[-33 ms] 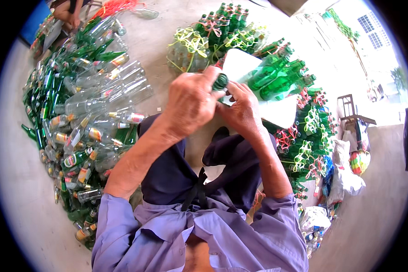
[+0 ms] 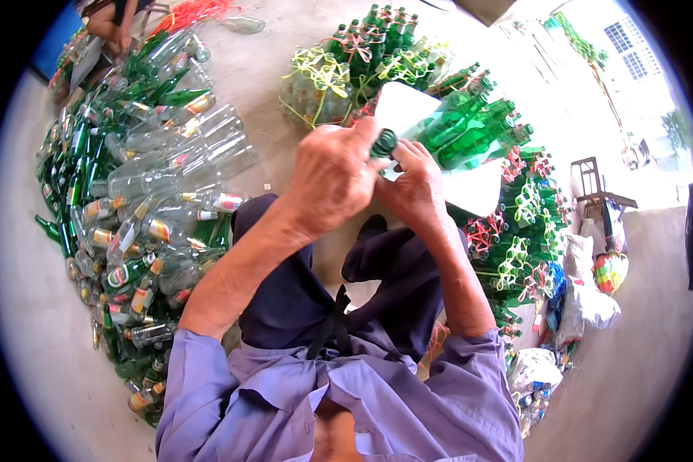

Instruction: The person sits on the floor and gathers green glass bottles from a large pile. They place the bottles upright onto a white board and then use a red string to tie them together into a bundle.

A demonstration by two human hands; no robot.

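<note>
My left hand (image 2: 333,173) is wrapped round a green bottle (image 2: 384,143), whose round end points up toward me between thumb and forefinger. Close against its other side is my right hand (image 2: 414,183), with fingers bent in and pressed to the bottle. The rest of the bottle is hidden behind both hands. Just beyond the right hand, a white board (image 2: 408,106) bears several green bottles (image 2: 470,137) lying side by side.
A large heap of loose clear and green bottles (image 2: 142,200) spreads along my left. Bundles of green bottles tied with yellow-green and pink strips (image 2: 527,204) line the right; more bundles (image 2: 369,46) stand ahead. Red strips (image 2: 196,14) lie near another person's arm (image 2: 115,31) at the far left.
Both hands have shifted slightly to the right with the bottle. Its round end now sits a little further right and tilts slightly differently.
</note>
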